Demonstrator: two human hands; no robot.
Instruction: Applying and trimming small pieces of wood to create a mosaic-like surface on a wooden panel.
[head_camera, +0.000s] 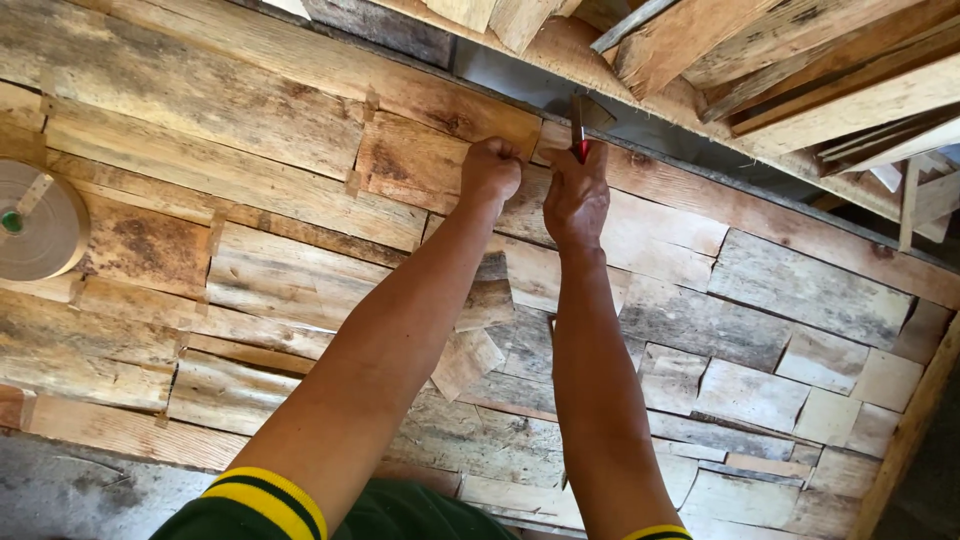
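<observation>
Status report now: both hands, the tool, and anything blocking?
Left hand closed, pressing on veneer sheet. Right hand gripping red-handled blade tool at the sheet's far edge. Loose veneer scraps lie under the forearms; tape roll far left.

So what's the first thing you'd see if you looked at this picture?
Two bare arms reach up the middle, the left hand and right hand side by side near the far edge of a patchwork of thin wood sheets. The right hand grips a red-handled blade pointing away. At the left edge sits a pale tape roll.
</observation>
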